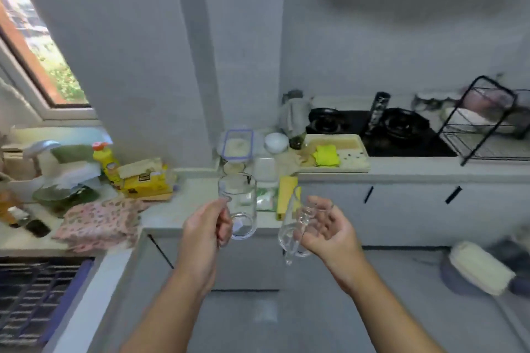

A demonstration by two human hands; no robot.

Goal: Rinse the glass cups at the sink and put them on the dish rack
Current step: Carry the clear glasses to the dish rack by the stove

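Observation:
My left hand (205,231) grips the handle of a clear glass cup (239,205), which stands upright in the air in front of the counter corner. My right hand (327,231) holds a second clear glass cup (291,226) by its handle, and this cup is tilted. Both cups look empty. A black wire dish rack (484,135) stands on the counter at the far right, beside the stove. No sink shows clearly in this view.
The counter (401,170) carries a black gas stove (381,129), a tray with a yellow-green cloth (327,155), food containers (238,145), a white bowl (276,142), a yellow detergent bottle (107,163) and a patterned cloth (100,221). A mop (481,271) lies on the floor at right.

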